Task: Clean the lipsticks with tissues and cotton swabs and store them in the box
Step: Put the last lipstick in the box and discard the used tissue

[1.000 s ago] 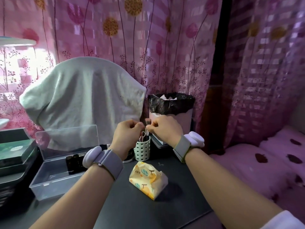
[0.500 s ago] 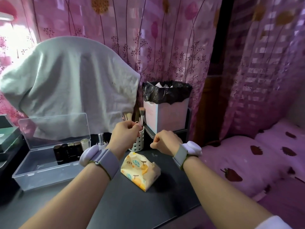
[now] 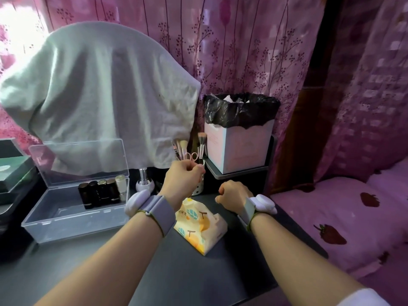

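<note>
Behind the left grip [image 3: 183, 176], a white holder [image 3: 198, 189] with dark dots carries pink scissors [image 3: 191, 156]. Below it lies a yellow tissue pack [image 3: 199, 224] with teal leaves. Left of it, a clear box [image 3: 72, 208] holds black lipsticks [image 3: 97, 193]. Right of the right grip [image 3: 234, 195], a pink bed [image 3: 344, 219] bears dark strawberries.

A bedroom: pink curtains [image 3: 242, 51]; strawberry bedding [image 3: 353, 217] beside a dressing table [image 3: 176, 272].

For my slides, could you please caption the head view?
Left hand at the brush holder, right hand curled above the tissue pack; lipsticks in the open box.
</note>
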A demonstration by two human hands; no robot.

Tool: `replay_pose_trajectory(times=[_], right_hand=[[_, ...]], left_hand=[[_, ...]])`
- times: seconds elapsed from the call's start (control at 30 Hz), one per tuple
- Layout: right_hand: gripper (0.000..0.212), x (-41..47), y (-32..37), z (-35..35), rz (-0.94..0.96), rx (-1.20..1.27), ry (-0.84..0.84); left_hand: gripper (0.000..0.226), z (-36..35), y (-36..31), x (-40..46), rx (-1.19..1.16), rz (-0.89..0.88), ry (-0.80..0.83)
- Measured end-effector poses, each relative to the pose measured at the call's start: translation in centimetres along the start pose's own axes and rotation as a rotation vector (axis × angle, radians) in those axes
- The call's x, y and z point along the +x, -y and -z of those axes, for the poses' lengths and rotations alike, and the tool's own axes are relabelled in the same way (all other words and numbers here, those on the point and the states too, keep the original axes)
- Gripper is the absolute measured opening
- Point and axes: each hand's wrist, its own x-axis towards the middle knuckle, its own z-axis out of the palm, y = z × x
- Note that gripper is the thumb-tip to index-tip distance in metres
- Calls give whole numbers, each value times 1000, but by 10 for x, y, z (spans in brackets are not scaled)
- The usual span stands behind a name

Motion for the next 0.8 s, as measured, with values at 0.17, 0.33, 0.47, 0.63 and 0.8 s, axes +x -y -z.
replay_pose_trajectory(times=[0.17,0.33,0.47,0.63,0.8], right_hand=[[17,7,-1,-11,4,-40,10],[19,10,-2,-20,20,-85,2],[17,12,-2,-25,18,-115,-14],[20,8,2,-28,34,-159,-69],[19,2,4,-21,23,-161,-86]], left_hand=[[23,-3,5,4,9,11,13],[23,-2,6,6,2,22,18],[20,2,6,6,0,32,11],[18,9,7,5,-27,40,-1],[21,12,1,3,-19,23,-14]])
